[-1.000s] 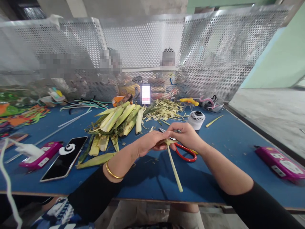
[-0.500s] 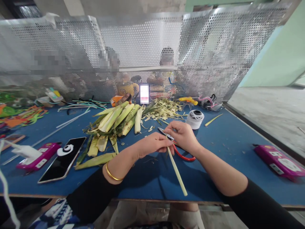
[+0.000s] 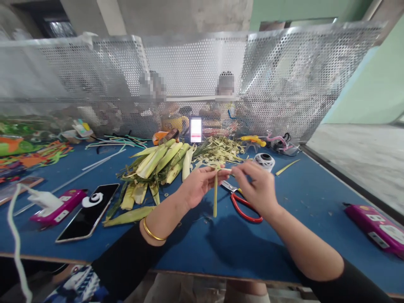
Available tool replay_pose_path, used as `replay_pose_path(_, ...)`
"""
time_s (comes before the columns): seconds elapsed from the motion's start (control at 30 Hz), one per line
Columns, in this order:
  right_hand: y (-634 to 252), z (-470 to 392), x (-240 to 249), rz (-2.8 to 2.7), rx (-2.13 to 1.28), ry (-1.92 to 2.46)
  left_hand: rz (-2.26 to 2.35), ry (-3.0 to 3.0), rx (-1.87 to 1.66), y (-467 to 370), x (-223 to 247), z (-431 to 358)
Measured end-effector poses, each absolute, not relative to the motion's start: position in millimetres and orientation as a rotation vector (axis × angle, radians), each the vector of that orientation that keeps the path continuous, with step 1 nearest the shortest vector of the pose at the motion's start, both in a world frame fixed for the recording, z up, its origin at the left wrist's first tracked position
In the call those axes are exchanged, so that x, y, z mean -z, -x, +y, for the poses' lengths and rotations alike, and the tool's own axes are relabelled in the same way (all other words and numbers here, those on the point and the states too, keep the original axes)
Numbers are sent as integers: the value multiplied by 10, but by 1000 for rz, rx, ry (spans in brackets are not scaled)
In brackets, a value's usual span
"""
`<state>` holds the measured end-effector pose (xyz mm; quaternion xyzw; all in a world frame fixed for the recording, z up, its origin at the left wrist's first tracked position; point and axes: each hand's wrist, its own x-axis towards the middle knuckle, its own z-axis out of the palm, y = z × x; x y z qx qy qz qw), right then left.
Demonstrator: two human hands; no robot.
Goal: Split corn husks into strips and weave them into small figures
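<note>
My left hand (image 3: 199, 185) is closed on a narrow pale green corn husk strip (image 3: 215, 198), pinched between thumb and fingers. Part of the strip hangs straight down below the fingertips. My right hand (image 3: 257, 183) is closed too, its thumb and fingertips pinching the pale end that reaches across from the left hand. Under the hands lie scissors (image 3: 246, 209) with red handles, the blades partly hidden. A pile of corn husks (image 3: 160, 162) sits to the left of the hands. Behind my right hand stands a spool of white thread (image 3: 264, 161).
Shredded husk scraps (image 3: 221, 149) lie behind the hands. On the blue table (image 3: 189, 248) are a black phone (image 3: 88, 216), a purple power strip (image 3: 59, 206) at left and another purple power strip (image 3: 377, 225) at right. A perforated metal screen (image 3: 195, 59) stands behind; people sit beyond it.
The hands have risen slightly and moved apart, the right one going right. The strip, earlier slanting down to the right, now hangs vertically with its other end drawn sideways. The view has tilted up slightly.
</note>
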<state>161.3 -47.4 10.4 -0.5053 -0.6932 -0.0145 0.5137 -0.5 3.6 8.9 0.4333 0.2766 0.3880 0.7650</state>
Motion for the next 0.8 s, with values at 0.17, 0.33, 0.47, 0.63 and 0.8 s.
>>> replay_pose_path(0.17,-1428,-418,137,-1795,-377,1412,566,-1008,-898,-36,-38,13)
replay_pose_path(0.33,-1417,-404,165,-1792,-399,1325,571,-1067,-928,-49,9,20)
replay_pose_path(0.47,-1399,-437,167,-1879,-368,1268,608,-1097,-920,-39,32,31)
replay_pose_path(0.63,-1449,-446,128,-1877,-185,1228,658,-1101,-927,-2,-5,51)
replay_pose_path(0.8,-1639,-333,37,-1750,105,1355,720,-1089,-898,32,-82,43)
